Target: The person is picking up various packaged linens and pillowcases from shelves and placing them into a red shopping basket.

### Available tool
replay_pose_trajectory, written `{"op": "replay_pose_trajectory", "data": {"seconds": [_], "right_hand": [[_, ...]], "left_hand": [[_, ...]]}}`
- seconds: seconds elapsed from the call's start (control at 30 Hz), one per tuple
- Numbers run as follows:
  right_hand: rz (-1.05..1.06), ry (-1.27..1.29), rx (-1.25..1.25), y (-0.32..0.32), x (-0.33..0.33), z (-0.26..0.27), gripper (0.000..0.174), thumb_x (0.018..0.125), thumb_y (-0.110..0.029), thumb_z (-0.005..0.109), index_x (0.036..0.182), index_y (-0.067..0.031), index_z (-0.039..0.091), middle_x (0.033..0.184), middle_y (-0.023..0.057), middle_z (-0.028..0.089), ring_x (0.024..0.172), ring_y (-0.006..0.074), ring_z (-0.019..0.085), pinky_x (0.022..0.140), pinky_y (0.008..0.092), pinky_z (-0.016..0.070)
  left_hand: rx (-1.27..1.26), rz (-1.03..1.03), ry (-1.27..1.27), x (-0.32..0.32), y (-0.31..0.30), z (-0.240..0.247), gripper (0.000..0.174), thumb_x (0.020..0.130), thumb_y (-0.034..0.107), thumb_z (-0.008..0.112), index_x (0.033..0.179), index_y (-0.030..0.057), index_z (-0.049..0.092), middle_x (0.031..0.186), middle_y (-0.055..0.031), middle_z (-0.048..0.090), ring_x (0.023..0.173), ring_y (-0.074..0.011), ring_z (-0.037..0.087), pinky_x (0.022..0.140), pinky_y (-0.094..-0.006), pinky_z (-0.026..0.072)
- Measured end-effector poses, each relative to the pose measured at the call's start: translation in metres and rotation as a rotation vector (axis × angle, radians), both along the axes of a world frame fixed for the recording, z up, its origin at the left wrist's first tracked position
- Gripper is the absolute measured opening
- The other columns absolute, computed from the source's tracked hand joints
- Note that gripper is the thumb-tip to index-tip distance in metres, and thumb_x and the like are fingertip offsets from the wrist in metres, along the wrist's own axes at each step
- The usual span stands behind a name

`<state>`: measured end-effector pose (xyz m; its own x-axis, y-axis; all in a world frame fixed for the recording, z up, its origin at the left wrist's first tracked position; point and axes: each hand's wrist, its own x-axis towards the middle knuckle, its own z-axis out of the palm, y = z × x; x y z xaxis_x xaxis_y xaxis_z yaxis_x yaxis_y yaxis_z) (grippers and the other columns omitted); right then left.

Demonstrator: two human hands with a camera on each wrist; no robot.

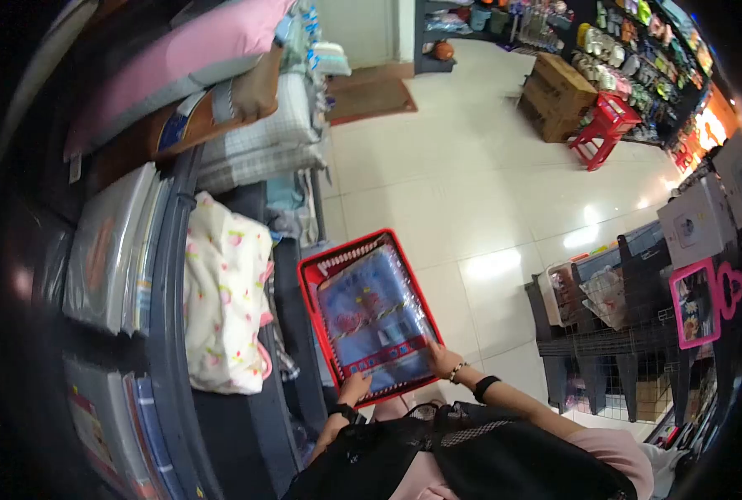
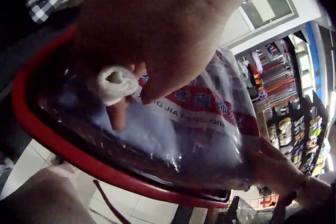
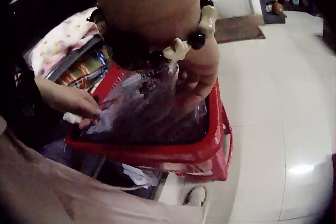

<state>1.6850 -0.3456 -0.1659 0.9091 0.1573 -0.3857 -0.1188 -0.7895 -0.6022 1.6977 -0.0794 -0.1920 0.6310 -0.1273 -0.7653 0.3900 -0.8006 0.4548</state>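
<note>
A plastic-wrapped pack of blue fabric (image 1: 372, 304) with a red printed band lies in a red shopping basket (image 1: 307, 287). My left hand (image 1: 356, 388) pinches the pack's near left edge. In the left wrist view, a white tube-like wrap (image 2: 116, 85) surrounds one of its fingers. My right hand (image 1: 446, 360) grips the pack's near right side, its fingertips hidden down against the plastic. The right wrist view shows both hands over the basket's near end, a beaded bracelet (image 3: 178, 50) on the right wrist.
Shelving on the left holds a folded white patterned blanket (image 1: 227, 296), a pink pillow (image 1: 183, 62) and packaged textiles (image 1: 108, 250). On the right stands a wire-grid display (image 1: 604, 367). Farther off are a cardboard box (image 1: 557, 97) and a red stool (image 1: 604, 125) on the tiled floor (image 1: 437, 167).
</note>
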Motion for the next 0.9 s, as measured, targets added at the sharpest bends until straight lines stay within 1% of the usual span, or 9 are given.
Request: {"op": "replay_pose_trajectory", "data": {"seconds": [0.1,0.17,0.23,0.3,0.43,0.5,0.57,0.67,0.9], "right_hand": [[-0.052,-0.002,0.162,-0.004,-0.003,-0.003,0.062,0.071,-0.016,0.049,0.125,-0.0199,0.018,0.089,0.0194,0.055,0.079,0.0360,0.053,0.065,0.0433,0.0434],[-0.043,0.006,0.167,-0.002,-0.007,-0.053,0.058,0.076,-0.024,0.047,0.125,-0.0180,0.018,0.087,0.0192,0.055,0.078,0.0356,0.055,0.065,0.0427,0.0434],[-0.061,0.162,0.026,-0.004,0.003,-0.003,0.054,0.077,-0.025,0.046,0.124,-0.0225,0.019,0.083,0.0183,0.057,0.076,0.0347,0.055,0.064,0.0424,0.0436],[-0.084,0.246,-0.039,-0.001,0.005,-0.007,0.051,0.078,-0.026,0.045,0.123,-0.0254,0.021,0.086,0.0177,0.057,0.076,0.0343,0.056,0.063,0.0421,0.0436],[-0.125,0.275,-0.086,0.002,0.012,0.013,0.053,0.076,-0.028,0.047,0.123,-0.0225,0.022,0.086,0.0192,0.056,0.076,0.0346,0.056,0.063,0.0417,0.0430],[-0.093,0.186,-0.027,-0.001,0.006,0.011,0.050,0.076,-0.027,0.046,0.120,-0.0190,0.024,0.076,0.0168,0.057,0.068,0.0337,0.057,0.055,0.0421,0.0434],[-0.161,0.104,0.067,-0.006,0.002,-0.013,0.051,0.076,-0.028,0.047,0.120,-0.0180,0.024,0.077,0.0186,0.057,0.070,0.0362,0.055,0.057,0.0431,0.0433],[-0.220,0.192,0.128,-0.007,0.003,-0.010,0.051,0.078,-0.036,0.047,0.122,-0.0185,0.027,0.095,0.0208,0.053,0.084,0.0362,0.053,0.070,0.0421,0.0418],[-0.359,0.322,0.348,-0.008,0.013,0.000,0.052,0.076,-0.031,0.052,0.121,-0.0183,0.030,0.100,0.0189,0.052,0.090,0.0329,0.051,0.074,0.0399,0.0407]], "left_hand": [[-0.065,-0.005,0.003,-0.001,0.003,-0.019,0.043,0.078,0.035,0.043,0.057,0.0003,0.057,0.049,-0.0098,0.055,0.044,-0.0204,0.055,0.042,-0.0319,0.0415],[-0.144,-0.038,-0.083,-0.003,0.007,-0.019,0.037,0.079,0.032,0.044,0.067,0.0002,0.059,0.052,-0.0105,0.057,0.044,-0.0193,0.055,0.042,-0.0314,0.0415],[-0.180,0.053,0.026,0.005,-0.010,0.019,0.032,0.079,0.028,0.045,0.083,-0.0009,0.059,0.058,-0.0114,0.059,0.047,-0.0190,0.056,0.045,-0.0311,0.0422],[-0.134,0.006,0.003,0.001,-0.006,0.002,0.031,0.078,0.025,0.047,0.096,0.0011,0.055,0.064,-0.0123,0.061,0.051,-0.0199,0.056,0.051,-0.0302,0.0435],[-0.062,-0.047,0.079,0.007,-0.007,-0.014,0.034,0.077,0.029,0.047,0.097,0.0018,0.055,0.066,-0.0125,0.061,0.066,-0.0228,0.059,0.064,-0.0315,0.0443],[-0.105,-0.065,0.058,-0.003,0.019,-0.096,0.036,0.076,0.030,0.046,0.097,0.0023,0.055,0.069,-0.0127,0.061,0.070,-0.0240,0.059,0.065,-0.0328,0.0439],[-0.066,-0.044,-0.105,0.005,0.027,-0.152,0.037,0.076,0.030,0.046,0.097,0.0015,0.054,0.076,-0.0156,0.061,0.069,-0.0269,0.058,0.064,-0.0330,0.0432],[-0.295,0.011,-0.279,0.001,-0.004,-0.012,0.032,0.078,0.026,0.044,0.087,-0.0023,0.055,0.076,-0.0174,0.059,0.066,-0.0289,0.055,0.063,-0.0341,0.0416],[-0.288,0.148,-0.157,0.021,-0.031,0.038,0.029,0.078,0.024,0.045,0.086,-0.0023,0.054,0.075,-0.0165,0.058,0.066,-0.0277,0.054,0.063,-0.0337,0.0414]]}}
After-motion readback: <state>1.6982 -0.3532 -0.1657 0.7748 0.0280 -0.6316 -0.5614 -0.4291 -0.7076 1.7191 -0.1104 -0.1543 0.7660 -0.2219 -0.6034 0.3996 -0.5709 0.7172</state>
